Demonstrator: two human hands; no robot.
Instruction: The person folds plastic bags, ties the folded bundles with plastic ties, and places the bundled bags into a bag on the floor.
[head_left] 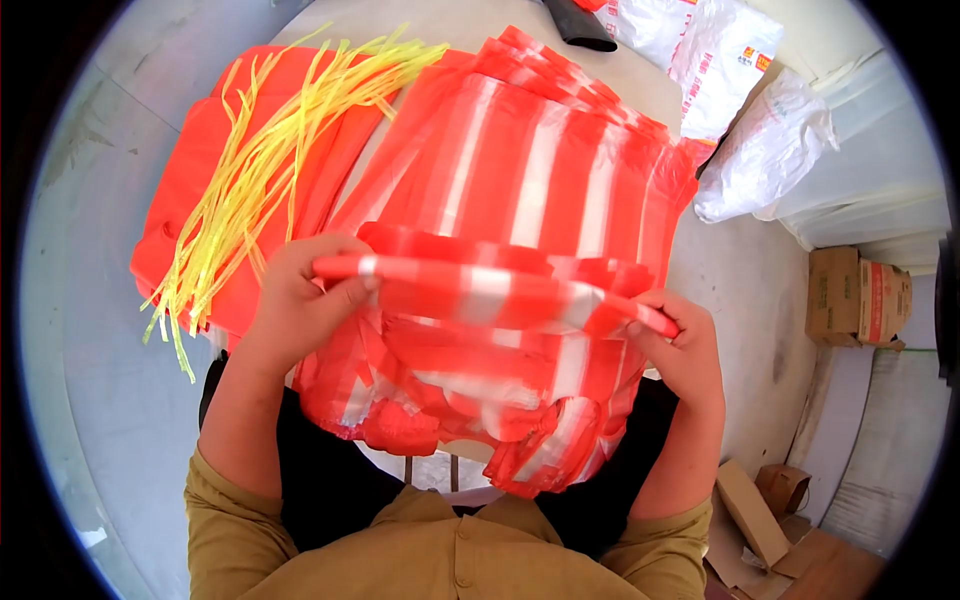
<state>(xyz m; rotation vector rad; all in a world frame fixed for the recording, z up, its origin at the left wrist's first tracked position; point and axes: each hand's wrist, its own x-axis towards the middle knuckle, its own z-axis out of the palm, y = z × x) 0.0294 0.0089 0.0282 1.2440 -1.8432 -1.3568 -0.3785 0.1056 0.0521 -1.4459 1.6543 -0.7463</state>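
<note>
A pile of red-and-white striped plastic bags [535, 165] spreads over the table in front of me and hangs down over my lap. Along its near side, one edge is gathered into a narrow folded strip [490, 292] that runs between my hands. My left hand [310, 300] pinches the strip's left end, thumb on the near side. At the right end, my right hand [682, 345] grips it between thumb and fingers. Loose, crumpled bag ends [550, 450] droop below the strip.
Yellow plastic ties [245, 190] lie across a red plastic stool-like object [180, 220] at left. White printed sacks [725, 65] and a white plastic bag [770, 150] are at back right. Cardboard boxes [855, 295] stand right, with flattened cardboard [760, 520] on the floor.
</note>
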